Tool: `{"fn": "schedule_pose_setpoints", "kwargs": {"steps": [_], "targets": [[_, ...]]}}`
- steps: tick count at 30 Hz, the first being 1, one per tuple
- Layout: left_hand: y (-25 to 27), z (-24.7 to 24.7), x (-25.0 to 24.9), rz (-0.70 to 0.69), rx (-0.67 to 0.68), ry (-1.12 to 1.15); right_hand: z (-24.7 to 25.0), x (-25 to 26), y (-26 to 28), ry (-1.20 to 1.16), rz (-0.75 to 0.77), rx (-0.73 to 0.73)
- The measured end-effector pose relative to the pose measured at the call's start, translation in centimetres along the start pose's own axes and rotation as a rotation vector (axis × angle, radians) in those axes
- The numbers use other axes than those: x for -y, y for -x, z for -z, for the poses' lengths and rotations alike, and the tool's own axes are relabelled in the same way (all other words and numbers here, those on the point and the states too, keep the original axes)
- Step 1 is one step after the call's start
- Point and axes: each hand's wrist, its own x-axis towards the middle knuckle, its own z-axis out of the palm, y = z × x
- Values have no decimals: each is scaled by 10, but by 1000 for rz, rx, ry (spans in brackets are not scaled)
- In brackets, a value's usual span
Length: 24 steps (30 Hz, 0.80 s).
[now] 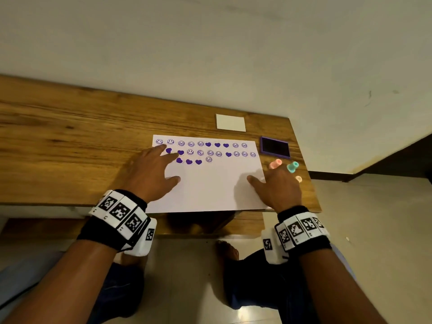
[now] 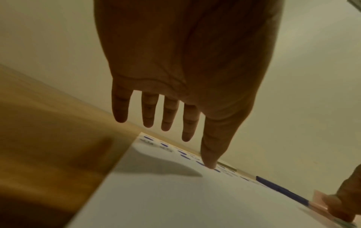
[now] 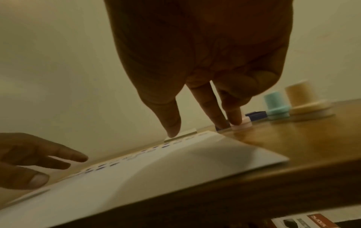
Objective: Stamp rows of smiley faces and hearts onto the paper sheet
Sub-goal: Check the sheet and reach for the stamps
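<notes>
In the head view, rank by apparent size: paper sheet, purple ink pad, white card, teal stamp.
1. paper sheet, by far the largest.
2. purple ink pad and white card: these look alike, so they are not ranked.
3. teal stamp, the smallest.

Head view: two hands over a partly stamped paper sheet on a wooden table.

The paper sheet (image 1: pixel 210 183) lies flat on the wooden table (image 1: pixel 70 136), bearing two full rows and one short third row of purple smiley faces and hearts. The left hand (image 1: pixel 152 169) is spread on the sheet's left edge. The right hand (image 1: pixel 278 185) reaches past the right edge to a pink stamp (image 1: pixel 275 163); a teal stamp (image 1: pixel 293 167) stands just beside it. A purple ink pad (image 1: pixel 275 147) and a white card (image 1: pixel 230 122) lie farther back.
</notes>
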Motion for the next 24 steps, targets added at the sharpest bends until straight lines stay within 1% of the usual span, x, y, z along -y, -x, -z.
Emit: {"fn": "schedule_pose_setpoints", "kwargs": {"steps": [4, 7, 11, 13, 14, 15, 17, 18, 19, 21, 24], "targets": [[1, -6, 4, 20, 75, -17, -7, 5, 1, 17, -25, 4], [0, -5, 0, 30, 95, -27, -7, 4, 2, 23, -20, 11], [-1, -3, 0, 37, 97, -36, -3, 3, 1, -89, 33, 67], [0, -3, 1, 38, 93, -33, -3, 7, 3, -191, 75, 102], [0, -3, 2, 37, 89, -35, -2, 10, 5, -284, 81, 113], [1, -3, 3, 36, 84, -36, 0, 14, 7, -428, 63, 110], [3, -3, 4, 39, 71, -26, 8, 22, 8, -793, -30, 78], [3, -3, 5, 41, 63, -19, 13, 23, 7, -925, -66, 58], [3, -3, 5, 40, 54, -13, 17, 22, 5, -1004, -86, 43], [4, -2, 6, 39, 48, -4, 18, 15, 0, -1058, -118, 48], [3, -2, 5, 32, 46, -2, 16, 1, -8, -942, -130, 88]]}}
